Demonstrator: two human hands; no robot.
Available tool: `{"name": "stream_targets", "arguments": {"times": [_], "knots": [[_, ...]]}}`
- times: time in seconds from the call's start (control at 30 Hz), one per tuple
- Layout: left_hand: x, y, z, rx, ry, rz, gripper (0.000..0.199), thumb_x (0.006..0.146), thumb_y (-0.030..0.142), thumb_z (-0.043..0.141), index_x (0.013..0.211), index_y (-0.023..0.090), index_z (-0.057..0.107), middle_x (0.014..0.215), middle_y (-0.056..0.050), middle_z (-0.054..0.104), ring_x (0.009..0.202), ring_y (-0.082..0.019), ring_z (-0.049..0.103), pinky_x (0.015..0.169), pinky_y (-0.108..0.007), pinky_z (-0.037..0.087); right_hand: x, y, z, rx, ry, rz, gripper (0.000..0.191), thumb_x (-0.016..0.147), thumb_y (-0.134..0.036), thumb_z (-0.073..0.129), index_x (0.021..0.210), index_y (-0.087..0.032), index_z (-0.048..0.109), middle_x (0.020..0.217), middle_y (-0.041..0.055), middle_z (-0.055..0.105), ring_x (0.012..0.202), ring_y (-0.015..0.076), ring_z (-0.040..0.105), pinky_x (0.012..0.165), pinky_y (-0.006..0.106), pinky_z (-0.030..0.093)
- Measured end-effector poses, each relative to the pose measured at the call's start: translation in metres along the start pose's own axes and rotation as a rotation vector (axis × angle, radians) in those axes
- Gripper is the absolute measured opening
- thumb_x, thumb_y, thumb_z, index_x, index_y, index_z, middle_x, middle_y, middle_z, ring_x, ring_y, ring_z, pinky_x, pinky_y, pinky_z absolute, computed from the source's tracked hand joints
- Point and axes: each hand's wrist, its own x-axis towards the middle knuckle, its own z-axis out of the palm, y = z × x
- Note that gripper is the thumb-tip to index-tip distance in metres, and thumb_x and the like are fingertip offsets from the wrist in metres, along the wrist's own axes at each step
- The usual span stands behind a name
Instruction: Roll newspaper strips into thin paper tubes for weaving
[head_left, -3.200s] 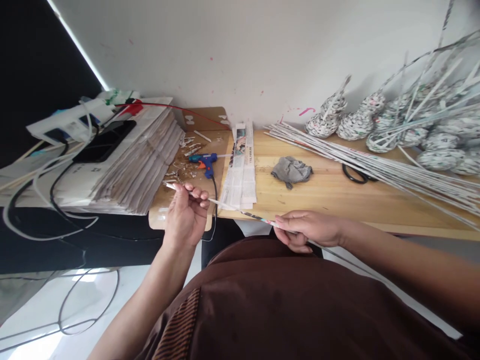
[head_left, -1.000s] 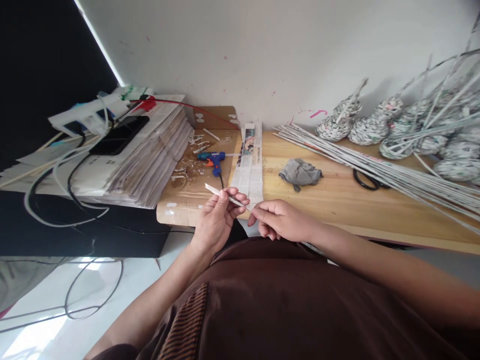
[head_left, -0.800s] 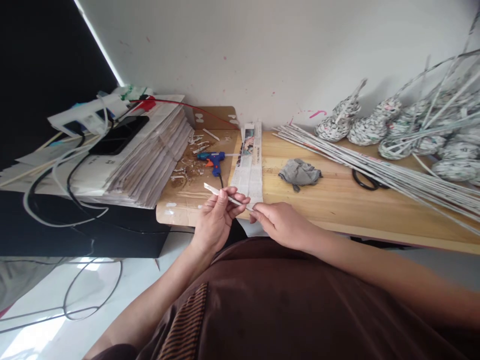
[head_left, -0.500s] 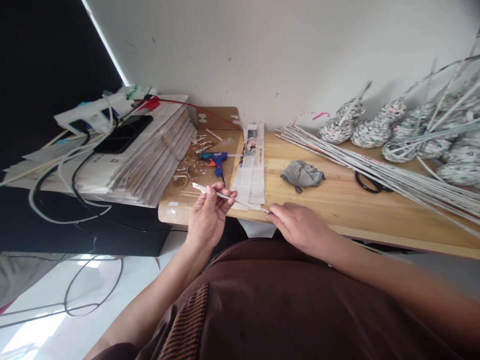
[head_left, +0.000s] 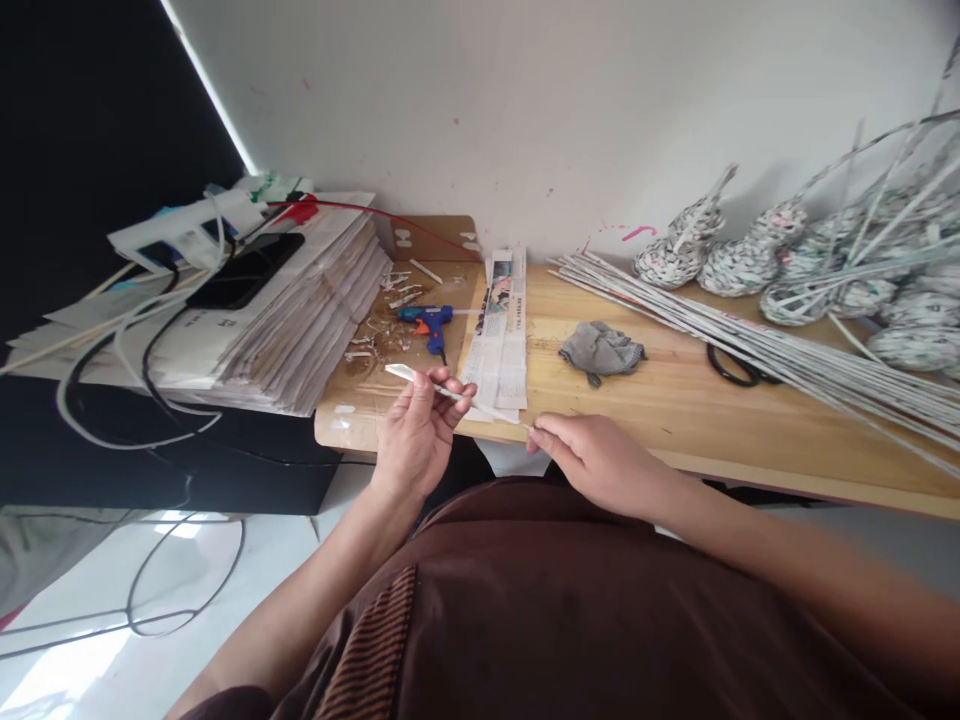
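My left hand (head_left: 418, 425) holds a thin rolled paper tube (head_left: 400, 372) between thumb and fingers, its flared white end pointing up and left. The tube slants down to the right toward my right hand (head_left: 592, 450), whose thumb and fingers are pinched round its other end. Behind the tube, flat newspaper strips (head_left: 496, 350) lie in a stack at the table edge. A blue glue gun (head_left: 433, 325) rests on cardboard left of the strips. To their right sits a crumpled grey cloth (head_left: 601, 350).
A tall paper stack (head_left: 322, 310) carries a black phone (head_left: 246, 271) and cables at the left. Long paper tubes (head_left: 720, 335) lie across the table (head_left: 637, 410) at the right, over black scissor handles (head_left: 731, 370). Woven paper shapes (head_left: 679, 250) stand by the wall.
My right hand has shifted slightly left, closer to my left hand. My left hand keeps its hold on the tube, almost unmoved.
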Motion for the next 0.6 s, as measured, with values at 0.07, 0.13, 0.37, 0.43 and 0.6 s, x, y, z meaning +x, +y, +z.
{"name": "stream_targets", "arguments": {"times": [0.07,0.13,0.37,0.43,0.6], "knots": [[0.0,0.0,0.0,0.004,-0.017,-0.009,0.024,0.087,0.038,0.062,0.087,0.014,0.064,0.076,-0.002,0.063,0.079,-0.013,0.068,0.071,-0.02,0.056,0.001,0.004,-0.001,0.323,-0.232,0.092,0.047,0.099,-0.049,0.027,0.088,-0.016,0.058,0.053,-0.0041,0.04,0.049,0.0123,0.045,0.053,0.026,0.038],[0.0,-0.001,-0.001,0.005,-0.029,-0.018,0.024,0.087,0.038,0.062,0.088,0.014,0.065,0.076,-0.002,0.063,0.079,-0.013,0.068,0.07,-0.019,0.056,0.003,0.006,-0.002,0.503,-0.369,0.15,0.05,0.098,-0.053,0.025,0.091,-0.016,0.057,0.05,-0.0073,0.031,0.044,0.0115,0.041,0.049,0.025,0.037],[0.001,-0.007,-0.002,-0.015,-0.073,-0.027,0.019,0.088,0.032,0.062,0.088,0.014,0.065,0.081,-0.003,0.065,0.085,-0.013,0.068,0.077,-0.021,0.056,0.011,-0.002,0.005,0.155,0.014,-0.01,0.039,0.095,-0.05,0.042,0.082,-0.017,0.06,0.065,0.0006,0.054,0.06,0.0127,0.048,0.061,0.027,0.037],[0.001,-0.006,-0.002,-0.02,-0.09,-0.027,0.017,0.087,0.03,0.063,0.089,0.014,0.065,0.08,-0.002,0.065,0.084,-0.013,0.068,0.077,-0.021,0.056,0.014,0.001,0.007,0.455,-0.198,0.074,0.044,0.096,-0.052,0.035,0.085,-0.016,0.058,0.052,-0.0046,0.042,0.05,0.0117,0.044,0.056,0.026,0.039],[-0.002,-0.005,-0.001,-0.01,-0.112,-0.052,0.018,0.086,0.032,0.064,0.09,0.014,0.065,0.081,-0.002,0.064,0.084,-0.014,0.068,0.075,-0.022,0.056,0.019,0.001,0.006,0.488,-0.225,0.109,0.043,0.093,-0.056,0.042,0.093,-0.016,0.059,0.054,-0.005,0.045,0.05,0.0109,0.048,0.053,0.025,0.039]]}}
